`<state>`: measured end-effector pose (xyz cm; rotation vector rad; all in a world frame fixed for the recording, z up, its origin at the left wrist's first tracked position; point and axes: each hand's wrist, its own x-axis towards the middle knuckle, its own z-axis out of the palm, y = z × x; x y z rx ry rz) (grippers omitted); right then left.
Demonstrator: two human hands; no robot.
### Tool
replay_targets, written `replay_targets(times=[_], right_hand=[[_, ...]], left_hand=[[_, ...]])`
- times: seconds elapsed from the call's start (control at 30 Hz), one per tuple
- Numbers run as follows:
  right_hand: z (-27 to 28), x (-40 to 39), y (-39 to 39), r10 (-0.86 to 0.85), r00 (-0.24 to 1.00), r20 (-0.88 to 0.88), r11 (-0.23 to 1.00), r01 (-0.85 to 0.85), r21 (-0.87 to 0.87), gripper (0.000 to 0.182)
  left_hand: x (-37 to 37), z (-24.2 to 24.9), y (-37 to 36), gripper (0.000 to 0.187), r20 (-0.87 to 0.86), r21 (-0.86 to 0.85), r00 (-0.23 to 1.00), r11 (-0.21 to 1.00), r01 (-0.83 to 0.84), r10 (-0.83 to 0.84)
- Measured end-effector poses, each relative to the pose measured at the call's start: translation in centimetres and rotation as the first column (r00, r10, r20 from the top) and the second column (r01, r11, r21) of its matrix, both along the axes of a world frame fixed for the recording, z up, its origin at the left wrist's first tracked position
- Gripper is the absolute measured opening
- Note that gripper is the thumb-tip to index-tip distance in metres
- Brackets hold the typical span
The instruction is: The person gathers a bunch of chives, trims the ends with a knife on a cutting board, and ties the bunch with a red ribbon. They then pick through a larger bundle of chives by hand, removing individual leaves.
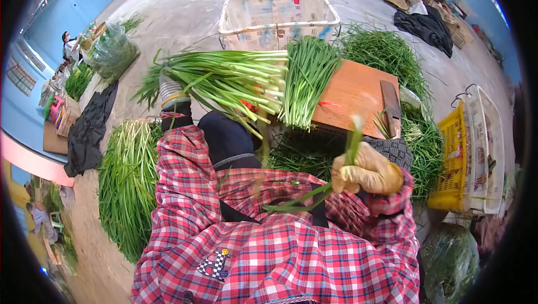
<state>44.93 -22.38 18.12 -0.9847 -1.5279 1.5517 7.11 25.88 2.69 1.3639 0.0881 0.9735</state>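
Note:
My left hand (175,92), in a grey striped glove, is under the leafy end of a large bunch of green stalks (224,77); the leaves hide its fingers. The bunch's pale ends point right, beside a second bunch (311,79) lying on the edge of an orange-brown board (356,93). My right hand (367,172), in a yellowish glove, is closed around a few green stalks (354,146), their pale tip up and leaves trailing down to the left over my lap. A flat dark brown strip (390,107) rests on the board's right side.
A white crate (279,32) stands beyond the board. Heaps of greens lie at the left (129,186) and right (386,51). Yellow (448,161) and white crates (487,152) are at the right. A person (70,46) is far left, near a plastic bag of greens (112,54).

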Motion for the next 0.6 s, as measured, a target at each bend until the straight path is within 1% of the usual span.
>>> replay_targets(times=[0.03, 0.07, 0.1, 0.13, 0.17, 0.2, 0.23, 0.27, 0.3, 0.33, 0.37, 0.4, 0.43, 0.47, 0.5, 0.53, 0.57, 0.6], right_hand=[[0.4, 0.8, -0.6, -0.057, 0.984, 0.168, 0.99, 0.033, 0.141, 0.033], [-0.1, 1.2, -0.9, -0.142, 0.929, 0.343, 0.976, 0.074, 0.203, 0.028], [-1.0, 1.4, -1.1, -0.228, 0.836, 0.499, 0.958, 0.1, 0.269, 0.026], [-3.1, 1.5, -0.9, -0.334, 0.71, 0.62, 0.924, 0.116, 0.365, 0.025], [-5.8, 1.6, -0.5, -0.438, 0.554, 0.708, 0.882, 0.111, 0.458, 0.027], [-8.2, 2.1, -0.7, -0.365, 0.307, 0.879, 0.929, 0.054, 0.367, 0.029], [-8.7, 1.9, 0.0, -0.366, 0.303, 0.88, 0.928, 0.054, 0.368, 0.029], [-8.8, 1.4, 1.1, -0.291, 0.34, 0.894, 0.952, 0.009, 0.306, 0.029], [-8.7, 0.5, 2.2, -0.208, 0.377, 0.902, 0.97, -0.039, 0.24, 0.028], [-8.1, -0.3, 3.4, -0.239, 0.47, 0.849, 0.961, -0.012, 0.277, 0.025], [-7.5, -1.3, 4.7, -0.27, 0.558, 0.785, 0.95, 0.022, 0.311, 0.022], [-7.3, -2.0, 6.1, -0.285, 0.688, 0.668, 0.951, 0.115, 0.287, 0.027], [-7.4, -2.9, 7.3, -0.308, 0.791, 0.529, 0.947, 0.203, 0.247, 0.031], [-8.3, -4.1, 8.6, -0.369, 0.873, 0.32, 0.925, 0.31, 0.22, 0.034], [-9.5, -5.4, 10.0, -0.425, 0.9, 0.096, 0.898, 0.406, 0.169, 0.036], [-9.9, -6.4, 11.4, -0.323, 0.939, -0.122, 0.944, 0.329, 0.031, 0.037], [-10.5, -7.4, 12.6, -0.228, 0.91, -0.346, 0.974, 0.212, -0.084, 0.039], [-12.1, -8.2, 13.8, -0.227, 0.888, -0.399, 0.97, 0.171, -0.173, 0.031]], left_hand=[[-0.3, -0.1, 0.6, 0.034, -0.002, 0.003, 1.0, 1.0, 0.003, -0.003], [-0.7, -0.2, 1.2, 0.034, 0.036, -0.056, 0.999, 0.998, -0.034, 0.036], [-1.2, -0.3, 1.7, 0.035, 0.07, -0.118, 0.994, 0.991, -0.07, 0.079], [-1.9, -0.5, 1.9, 0.036, 0.102, -0.182, 0.987, 0.977, -0.106, 0.126], [-2.4, -0.7, 2.1, 0.037, 0.131, -0.248, 0.976, 0.959, -0.138, 0.174], [-2.5, -0.8, 2.1, 0.039, 0.159, -0.312, 0.962, 0.936, -0.164, 0.222], [-1.6, 0.4, 1.0, 0.041, 0.188, -0.375, 0.945, 0.909, -0.184, 0.269], [-0.8, 1.3, -0.4, 0.043, 0.03, -0.431, 0.893, 0.812, -0.394, 0.449], [-0.1, 2.6, -2.4, 0.043, 0.026, -0.433, 0.892, 0.809, -0.396, 0.451], [0.3, 3.7, -4.0, 0.042, -0.117, -0.229, 0.821, 0.789, -0.569, 0.558], [0.5, 4.2, -4.7, 0.042, -0.227, 0.007, 0.709, 0.729, -0.684, 0.667], [-0.9, 2.6, -2.6, 0.043, -0.209, 0.038, 0.743, 0.764, -0.644, 0.636], [-0.8, 2.4, -2.6, 0.043, -0.162, -0.058, 0.784, 0.787, -0.614, 0.599], [-0.4, 2.6, -3.0, 0.043, -0.1, -0.169, 0.827, 0.809, -0.563, 0.554], [0.3, 2.9, -3.5, 0.043, -0.04, -0.274, 0.85, 0.812, -0.515, 0.526], [1.0, 3.3, -4.2, 0.043, -0.003, -0.34, 0.86, 0.808, -0.48, 0.51], [1.6, 3.6, -5.0, 0.043, 0.022, -0.383, 0.864, 0.802, -0.458, 0.503], [2.1, 3.9, -5.6, 0.043, 0.042, -0.412, 0.866, 0.798, -0.44, 0.499]])
